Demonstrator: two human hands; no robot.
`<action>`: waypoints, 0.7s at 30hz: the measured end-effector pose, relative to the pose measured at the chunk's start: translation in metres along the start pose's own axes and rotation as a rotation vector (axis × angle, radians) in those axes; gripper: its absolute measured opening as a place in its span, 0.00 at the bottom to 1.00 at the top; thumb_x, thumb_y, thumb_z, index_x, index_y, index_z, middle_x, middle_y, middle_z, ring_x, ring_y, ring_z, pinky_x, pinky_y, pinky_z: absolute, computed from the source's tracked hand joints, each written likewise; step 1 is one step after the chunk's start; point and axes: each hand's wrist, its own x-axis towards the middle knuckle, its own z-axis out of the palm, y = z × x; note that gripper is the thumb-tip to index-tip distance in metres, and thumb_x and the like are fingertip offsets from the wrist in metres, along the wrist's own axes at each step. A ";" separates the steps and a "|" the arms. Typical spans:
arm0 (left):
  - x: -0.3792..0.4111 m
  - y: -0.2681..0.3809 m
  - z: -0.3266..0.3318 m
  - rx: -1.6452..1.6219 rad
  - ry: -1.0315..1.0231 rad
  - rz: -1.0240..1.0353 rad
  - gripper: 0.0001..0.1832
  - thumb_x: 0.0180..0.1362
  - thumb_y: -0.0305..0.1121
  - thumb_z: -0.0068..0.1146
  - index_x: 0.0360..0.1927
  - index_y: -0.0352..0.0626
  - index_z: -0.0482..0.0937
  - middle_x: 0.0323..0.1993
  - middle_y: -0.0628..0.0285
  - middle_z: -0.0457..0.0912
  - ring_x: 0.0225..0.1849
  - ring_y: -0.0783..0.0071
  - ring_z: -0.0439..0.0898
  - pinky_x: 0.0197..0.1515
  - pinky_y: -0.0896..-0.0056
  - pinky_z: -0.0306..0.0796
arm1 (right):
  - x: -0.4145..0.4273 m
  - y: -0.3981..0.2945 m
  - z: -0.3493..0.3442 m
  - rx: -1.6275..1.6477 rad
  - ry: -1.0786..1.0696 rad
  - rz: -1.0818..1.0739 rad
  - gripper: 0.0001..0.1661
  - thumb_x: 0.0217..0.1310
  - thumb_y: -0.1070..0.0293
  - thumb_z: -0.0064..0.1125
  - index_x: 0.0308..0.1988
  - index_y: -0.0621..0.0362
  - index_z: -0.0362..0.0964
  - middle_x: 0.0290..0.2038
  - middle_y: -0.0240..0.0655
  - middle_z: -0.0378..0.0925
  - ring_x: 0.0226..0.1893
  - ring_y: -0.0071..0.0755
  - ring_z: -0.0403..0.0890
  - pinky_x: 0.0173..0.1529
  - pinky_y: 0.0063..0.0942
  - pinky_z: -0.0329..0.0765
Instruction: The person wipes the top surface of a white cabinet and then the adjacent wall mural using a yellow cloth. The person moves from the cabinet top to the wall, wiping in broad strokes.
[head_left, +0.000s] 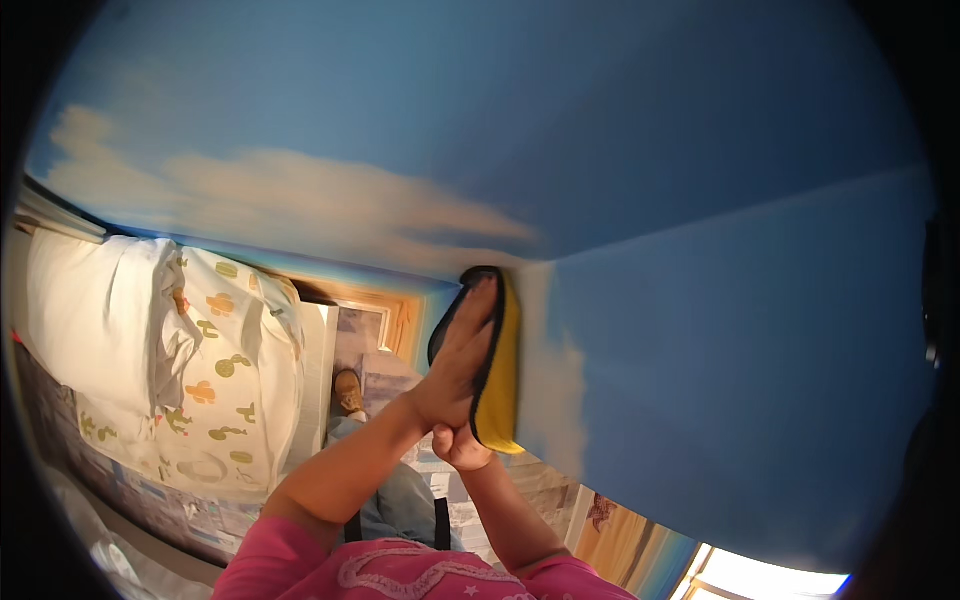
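A yellow cloth with a dark grey side and black edging (501, 382) is raised in front of me, near the corner where two blue painted walls meet. My left hand (456, 360) lies over its dark side, fingers stretched upward along it; the arm comes from the lower left. Below it, my right hand (463, 448) is closed at the cloth's lower end, close to the left wrist, with its thumb showing. Whether the right fingers grip the cloth or only touch it is partly hidden.
Painted clouds (300, 187) mark the blue wall (712, 360). At left stands a bed with a cactus-print cover (225, 375) and white bedding (97, 300). My tan boot (349, 391) is on the patterned floor. A bright window (765, 574) shows at lower right.
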 end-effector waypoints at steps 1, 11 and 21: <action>-0.005 -0.003 -0.001 0.000 0.006 -0.057 0.34 0.56 0.40 0.58 0.65 0.35 0.64 0.72 0.37 0.49 0.72 0.36 0.50 0.72 0.49 0.45 | -0.014 0.008 0.004 -0.200 -0.049 -0.022 0.50 0.61 0.49 0.54 0.69 0.72 0.43 0.71 0.57 0.44 0.71 0.58 0.50 0.72 0.47 0.48; -0.038 0.004 0.001 -0.046 0.003 -0.292 0.42 0.56 0.43 0.58 0.70 0.36 0.55 0.73 0.36 0.44 0.74 0.36 0.42 0.73 0.48 0.39 | -0.055 -0.005 0.025 -0.223 0.207 -0.046 0.45 0.51 0.58 0.66 0.59 0.79 0.59 0.63 0.62 0.58 0.62 0.61 0.63 0.65 0.48 0.60; -0.040 -0.036 0.004 0.040 0.059 -0.083 0.37 0.56 0.41 0.58 0.68 0.40 0.62 0.73 0.44 0.50 0.75 0.43 0.46 0.72 0.46 0.41 | -0.065 0.032 0.037 -0.103 -0.026 0.012 0.50 0.66 0.54 0.48 0.68 0.78 0.31 0.68 0.62 0.46 0.68 0.53 0.55 0.70 0.42 0.53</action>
